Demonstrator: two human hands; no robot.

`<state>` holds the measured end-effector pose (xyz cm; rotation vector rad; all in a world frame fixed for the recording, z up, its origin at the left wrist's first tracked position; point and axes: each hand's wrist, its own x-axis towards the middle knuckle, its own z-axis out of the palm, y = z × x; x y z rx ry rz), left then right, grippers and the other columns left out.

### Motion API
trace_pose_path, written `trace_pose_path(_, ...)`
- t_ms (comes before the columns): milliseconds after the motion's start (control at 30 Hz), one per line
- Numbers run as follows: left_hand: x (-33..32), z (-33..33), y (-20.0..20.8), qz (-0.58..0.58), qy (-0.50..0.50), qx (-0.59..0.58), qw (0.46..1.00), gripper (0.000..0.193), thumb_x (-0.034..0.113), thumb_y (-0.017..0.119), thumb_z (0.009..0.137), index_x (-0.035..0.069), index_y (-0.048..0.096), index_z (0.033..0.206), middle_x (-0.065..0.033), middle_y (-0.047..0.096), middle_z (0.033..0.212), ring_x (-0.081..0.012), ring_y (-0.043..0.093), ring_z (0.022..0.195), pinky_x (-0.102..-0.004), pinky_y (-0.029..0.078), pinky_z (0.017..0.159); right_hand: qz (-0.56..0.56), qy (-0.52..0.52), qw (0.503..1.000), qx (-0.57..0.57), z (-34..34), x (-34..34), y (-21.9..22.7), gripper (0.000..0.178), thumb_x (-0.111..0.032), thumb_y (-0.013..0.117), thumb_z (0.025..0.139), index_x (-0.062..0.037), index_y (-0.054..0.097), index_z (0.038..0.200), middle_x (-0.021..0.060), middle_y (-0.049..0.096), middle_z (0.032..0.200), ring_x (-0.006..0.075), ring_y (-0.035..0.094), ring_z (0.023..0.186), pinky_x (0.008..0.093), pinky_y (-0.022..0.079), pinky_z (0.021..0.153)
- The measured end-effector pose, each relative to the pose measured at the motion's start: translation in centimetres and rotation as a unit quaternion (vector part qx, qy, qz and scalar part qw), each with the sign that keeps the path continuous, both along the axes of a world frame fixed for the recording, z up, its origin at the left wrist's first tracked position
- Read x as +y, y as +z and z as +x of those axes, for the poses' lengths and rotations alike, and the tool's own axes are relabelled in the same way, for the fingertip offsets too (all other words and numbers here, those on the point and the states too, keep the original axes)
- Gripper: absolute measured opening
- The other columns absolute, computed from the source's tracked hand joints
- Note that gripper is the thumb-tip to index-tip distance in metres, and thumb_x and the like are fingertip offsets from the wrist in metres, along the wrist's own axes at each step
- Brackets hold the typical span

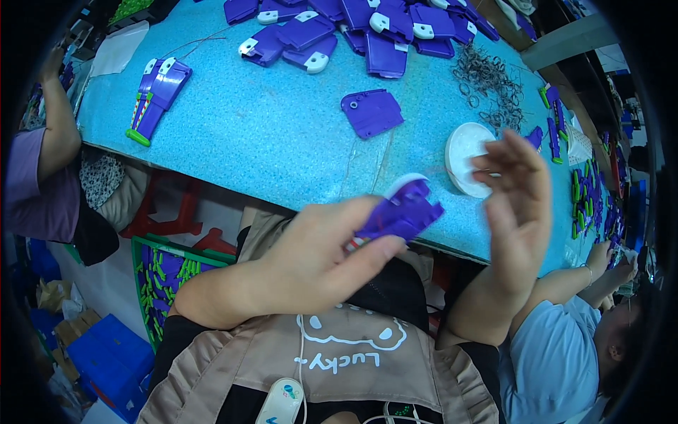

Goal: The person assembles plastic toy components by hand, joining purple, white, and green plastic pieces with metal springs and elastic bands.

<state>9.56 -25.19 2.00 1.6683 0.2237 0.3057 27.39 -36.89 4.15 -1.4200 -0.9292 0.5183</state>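
Observation:
Over the near edge of the table, my left hand point(318, 247) is closed around a purple plastic piece point(406, 212) with a white rounded end; its inner side shows ribs and notches. My right hand point(519, 205) is raised to the right of it, slightly blurred, thumb and fingers apart, and nothing shows in it. Its fingertips overlap the view of a round white dish point(461, 141) on the table; I cannot tell whether they touch it. Beyond my hands lies a loose flat purple shell point(371, 113) with a small round fitting at one corner.
Purple shells with white ends point(307, 32) are heaped at the far side. Dark wire rings point(487, 81) lie scattered right of them. Two purple pieces with green tips point(162, 92) rest at left. A green crate point(152, 283) of parts stands below. People sit at both sides.

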Motion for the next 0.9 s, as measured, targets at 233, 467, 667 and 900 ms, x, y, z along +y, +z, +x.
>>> trace_pose_path(233,0.0,-0.4,0.1,-0.299,0.064,0.051,0.951,0.027,0.015,0.055,0.088,-0.001,0.050,0.110,-0.0055,0.061,0.090,-0.0054,0.054,0.067,-0.0195,0.045,0.059,-0.339,-0.223,0.865,-0.296,11.0,-1.6,-3.8,0.025,-0.021,0.063,0.079,0.0031,0.063,0.087,0.0108,0.063,0.071,0.0130,0.058,0.065,0.0263,0.044,0.061)
trace_pose_path(467,0.3,-0.7,0.2,-0.304,0.065,0.052,0.949,0.027,0.014,0.055,0.088,-0.001,0.050,0.111,-0.0055,0.061,0.090,-0.0057,0.054,0.067,-0.0196,0.045,0.059,-0.220,-0.231,0.942,-0.099,12.2,-5.1,-4.0,0.018,-0.014,0.059,0.082,0.0007,0.061,0.093,0.0061,0.063,0.080,0.0112,0.059,0.069,0.0224,0.043,0.059)
trace_pose_path(667,0.2,-0.4,0.2,-0.306,0.062,0.047,0.949,0.027,0.014,0.055,0.088,-0.001,0.050,0.110,-0.0064,0.062,0.090,-0.0057,0.056,0.069,-0.0193,0.047,0.059,-0.182,-0.279,0.941,-0.053,12.2,-5.1,-4.6,0.021,-0.012,0.057,0.085,0.0029,0.059,0.100,0.0077,0.063,0.085,0.0106,0.059,0.072,0.0204,0.043,0.060)
trace_pose_path(900,0.1,-0.2,0.5,-0.309,0.073,0.066,0.946,0.025,0.014,0.055,0.088,-0.001,0.051,0.108,-0.0067,0.062,0.089,-0.0062,0.055,0.066,-0.0196,0.046,0.058,-0.160,-0.255,0.946,-0.118,13.2,-5.4,-5.7,0.025,-0.014,0.060,0.085,0.0025,0.060,0.103,0.0083,0.064,0.085,0.0116,0.060,0.076,0.0210,0.044,0.061)
